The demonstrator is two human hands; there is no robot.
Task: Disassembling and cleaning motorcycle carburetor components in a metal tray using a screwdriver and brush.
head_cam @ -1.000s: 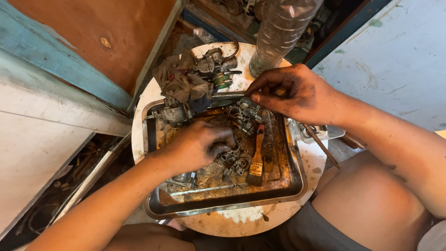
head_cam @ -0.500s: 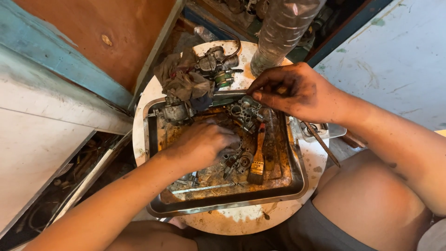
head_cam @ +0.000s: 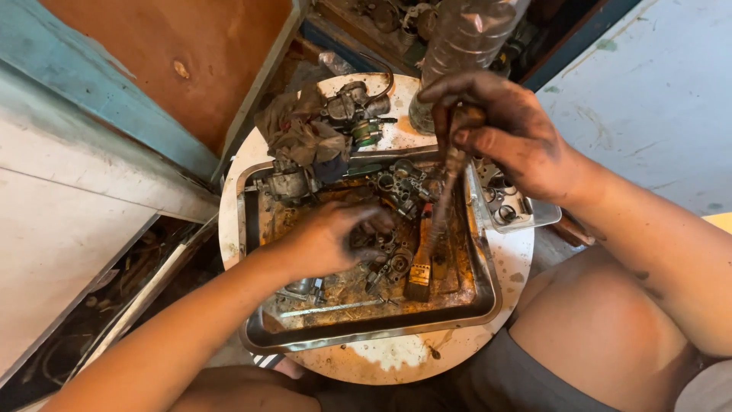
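Note:
A dirty metal tray (head_cam: 366, 329) sits on a round white stool top (head_cam: 396, 358); brown oily liquid and several small metal engine parts (head_cam: 396, 187) lie in it. My left hand (head_cam: 328, 236) rests palm-down inside the tray, fingers curled on a small dark part that is mostly hidden. My right hand (head_cam: 503, 130), black with grease, grips the handle of a worn paintbrush (head_cam: 431, 252) whose bristles dip into the liquid at the tray's right side.
A greasy rag (head_cam: 293, 137) and a carburettor-like part (head_cam: 354, 103) lie on the stool behind the tray. A clear plastic bottle (head_cam: 465, 38) stands at the back. A small metal piece with holes (head_cam: 507, 206) sits right of the tray. My bare knee (head_cam: 602, 320) is at right.
My right hand has taken hold of the paintbrush handle and tilted it up. My left hand stays in the tray, shifted slightly.

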